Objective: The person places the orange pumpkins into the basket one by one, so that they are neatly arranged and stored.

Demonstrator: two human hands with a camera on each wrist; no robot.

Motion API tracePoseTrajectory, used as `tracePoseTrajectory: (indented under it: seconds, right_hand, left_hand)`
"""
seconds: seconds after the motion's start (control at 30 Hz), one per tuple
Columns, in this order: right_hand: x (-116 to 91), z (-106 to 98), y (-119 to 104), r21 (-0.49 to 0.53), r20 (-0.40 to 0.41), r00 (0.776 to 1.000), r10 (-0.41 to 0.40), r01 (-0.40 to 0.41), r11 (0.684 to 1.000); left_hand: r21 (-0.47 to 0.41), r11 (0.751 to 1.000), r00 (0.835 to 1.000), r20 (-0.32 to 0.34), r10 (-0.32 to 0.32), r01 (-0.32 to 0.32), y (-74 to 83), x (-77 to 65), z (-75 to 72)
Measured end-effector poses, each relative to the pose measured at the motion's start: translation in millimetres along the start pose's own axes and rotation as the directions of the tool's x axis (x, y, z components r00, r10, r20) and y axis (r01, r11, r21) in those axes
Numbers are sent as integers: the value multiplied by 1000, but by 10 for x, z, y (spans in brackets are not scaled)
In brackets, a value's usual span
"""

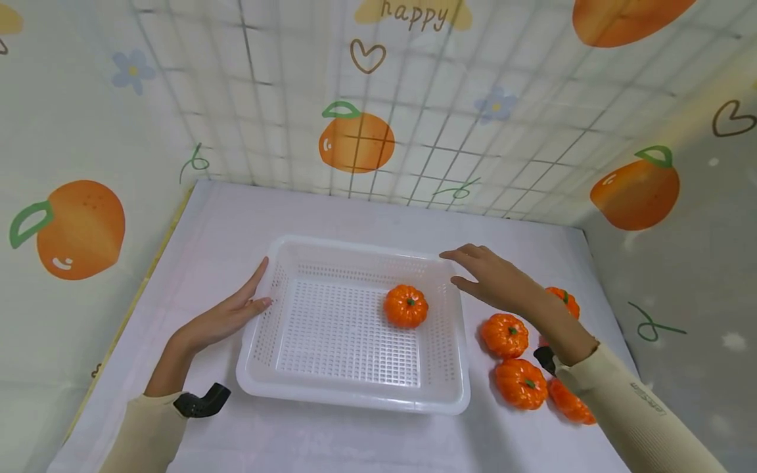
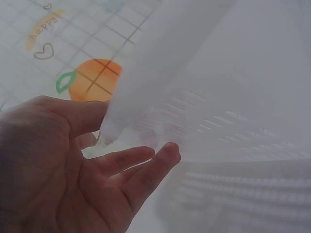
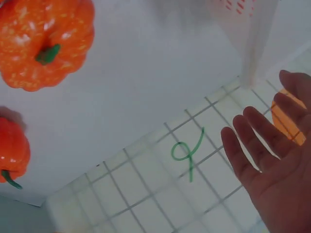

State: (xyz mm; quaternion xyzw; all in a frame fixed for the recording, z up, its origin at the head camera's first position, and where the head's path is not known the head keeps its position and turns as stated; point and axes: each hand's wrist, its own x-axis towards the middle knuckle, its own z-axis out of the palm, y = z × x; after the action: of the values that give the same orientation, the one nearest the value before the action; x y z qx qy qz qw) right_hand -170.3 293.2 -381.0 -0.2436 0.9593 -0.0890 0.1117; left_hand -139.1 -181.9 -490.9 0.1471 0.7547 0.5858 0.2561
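A white perforated plastic basket (image 1: 349, 401) stands on the table with one small orange toy pumpkin (image 1: 405, 306) inside, right of its middle. My left hand (image 1: 227, 315) touches the basket's left side, its fingers mostly straight; the left wrist view shows the fingertips against the pale wall. At the far right corner, my right hand (image 1: 491, 276) hovers by the rim with relaxed, spread fingers and holds nothing. In the right wrist view the palm (image 3: 286, 189) is bare, and a gap shows between the fingers and the basket corner (image 3: 252, 53).
Right of the basket lie several more orange pumpkins, among them a near one (image 1: 520, 384) and one behind it (image 1: 504, 335). My right forearm partly covers others. A printed cloth wall (image 1: 426, 151) with fruit drawings encloses the white table (image 1: 225, 210) at back and sides.
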Motion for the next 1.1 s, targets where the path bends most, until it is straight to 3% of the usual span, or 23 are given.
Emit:
tracePoseTrajectory:
  seconds: [0.33, 0.43, 0.6, 1.1]
  right_hand:
    - [-210, 49, 252, -67, -134, 988, 81, -90, 994]
    - [-262, 54, 353, -48, -141, 978, 152, -161, 986]
    - [-375, 65, 541, -26, -138, 957, 256, -262, 965]
    - [-686, 204, 1140, 12, -175, 881, 439, -444, 896]
  left_hand:
    - [2, 1000, 1000, 2, 5, -5, 23, -21, -2]
    - [0, 1000, 1000, 2, 9, -9, 26, -20, -2]
    - [-1, 1000, 1000, 6, 7, -7, 32, -19, 5]
    - [14, 1000, 1000, 2, 5, -5, -6, -7, 1]
